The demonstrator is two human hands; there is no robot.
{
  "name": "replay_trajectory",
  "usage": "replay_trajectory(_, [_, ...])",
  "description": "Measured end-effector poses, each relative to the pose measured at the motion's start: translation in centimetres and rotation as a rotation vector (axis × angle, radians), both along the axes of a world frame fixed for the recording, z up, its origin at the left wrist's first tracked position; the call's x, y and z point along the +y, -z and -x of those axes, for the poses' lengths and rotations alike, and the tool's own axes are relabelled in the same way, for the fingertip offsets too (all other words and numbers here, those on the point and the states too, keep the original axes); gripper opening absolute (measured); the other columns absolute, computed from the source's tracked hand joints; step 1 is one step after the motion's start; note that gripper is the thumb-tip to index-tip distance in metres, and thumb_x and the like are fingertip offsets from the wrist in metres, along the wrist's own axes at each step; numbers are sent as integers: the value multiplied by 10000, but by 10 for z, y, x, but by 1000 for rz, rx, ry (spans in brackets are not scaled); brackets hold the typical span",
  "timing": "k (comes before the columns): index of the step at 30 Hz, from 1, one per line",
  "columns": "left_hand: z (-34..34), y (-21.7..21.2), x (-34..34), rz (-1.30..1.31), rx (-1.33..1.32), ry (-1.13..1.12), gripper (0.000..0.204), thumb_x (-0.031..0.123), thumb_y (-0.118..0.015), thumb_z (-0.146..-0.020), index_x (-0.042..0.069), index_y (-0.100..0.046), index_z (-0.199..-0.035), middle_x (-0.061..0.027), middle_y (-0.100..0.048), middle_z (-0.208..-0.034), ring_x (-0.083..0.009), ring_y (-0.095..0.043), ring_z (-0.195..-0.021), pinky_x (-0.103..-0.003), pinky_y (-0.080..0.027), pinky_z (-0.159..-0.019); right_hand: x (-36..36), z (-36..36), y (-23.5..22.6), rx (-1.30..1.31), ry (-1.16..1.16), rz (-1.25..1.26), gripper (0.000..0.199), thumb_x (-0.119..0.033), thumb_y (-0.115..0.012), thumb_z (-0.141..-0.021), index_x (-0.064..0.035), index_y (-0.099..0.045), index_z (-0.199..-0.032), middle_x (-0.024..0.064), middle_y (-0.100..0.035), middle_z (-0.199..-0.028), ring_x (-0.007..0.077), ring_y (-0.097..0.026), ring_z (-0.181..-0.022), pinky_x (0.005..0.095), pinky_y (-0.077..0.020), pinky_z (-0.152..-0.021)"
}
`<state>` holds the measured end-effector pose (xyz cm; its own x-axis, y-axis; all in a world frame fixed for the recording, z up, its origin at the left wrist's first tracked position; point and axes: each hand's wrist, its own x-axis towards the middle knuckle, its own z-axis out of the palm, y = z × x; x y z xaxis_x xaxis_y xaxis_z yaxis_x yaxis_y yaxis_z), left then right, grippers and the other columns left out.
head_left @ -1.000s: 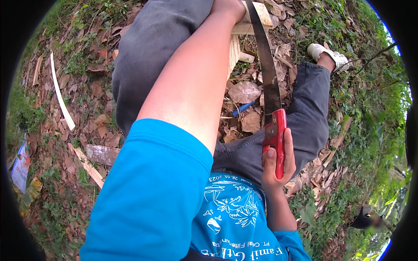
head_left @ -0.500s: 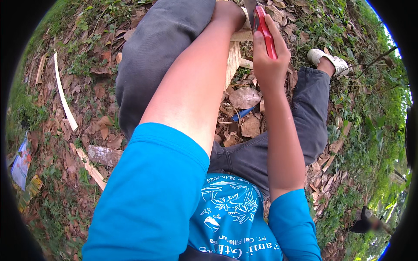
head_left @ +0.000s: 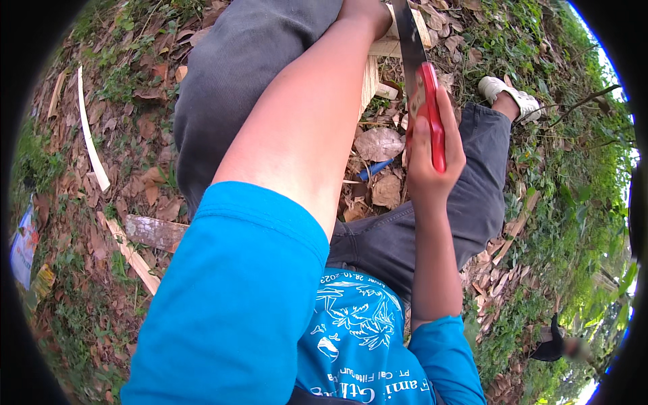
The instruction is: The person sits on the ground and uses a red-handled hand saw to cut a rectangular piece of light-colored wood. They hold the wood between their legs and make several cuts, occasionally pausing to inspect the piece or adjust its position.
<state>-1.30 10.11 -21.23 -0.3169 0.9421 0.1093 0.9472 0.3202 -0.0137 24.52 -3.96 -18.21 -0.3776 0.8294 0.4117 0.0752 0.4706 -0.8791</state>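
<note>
Head view: right hand wrapped tight round the red plastic handle of a dark-bladed handsaw, blade across a pale wooden slat near the top edge. Left hand resting at that slat, finger state impossible to tell. Best done with long, straight strokes and the slat pinned firmly.

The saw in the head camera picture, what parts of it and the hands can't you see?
- Saw blade: its tip is cut off by the top edge, head view.
- Left hand: mostly beyond the top edge; its fingers cannot be seen.
- Red handle: lower part hidden by the right hand.
- Pale wood: partly behind the left forearm.
</note>
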Motion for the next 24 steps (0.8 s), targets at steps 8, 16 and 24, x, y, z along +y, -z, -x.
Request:
replay_trajectory(8, [0,-11,3,37,21,56,349,195,-513,-965,100,-792,-1152,-136,-736,-1249,-290,-709,-1159,-442,-531,-969,46,54,-9,44,-11,-84,464,-20,-623,-993,19,-558,-1451,179,-655,-1365,189,-632,-1231,309,-466,-1053])
replay_trajectory(16, [6,14,17,-95,-35,-25,373,211,-486,-963,79,-797,-1122,-159,-749,-1193,-292,-721,-1115,-423,-539,-939,-118,-96,-23,-128,70,336,504,-49,-597,-1029,92,-460,-1493,233,-567,-1459,264,-573,-1322,366,-432,-1113])
replay_trajectory(24, [6,8,17,-38,-17,-5,382,205,-469,-976,66,-791,-1128,-165,-747,-1196,-302,-722,-1114,-442,-538,-959,3,15,-13,-71,20,-34,479,-9,-606,-996,30,-532,-1468,183,-633,-1398,198,-609,-1265,319,-457,-1069])
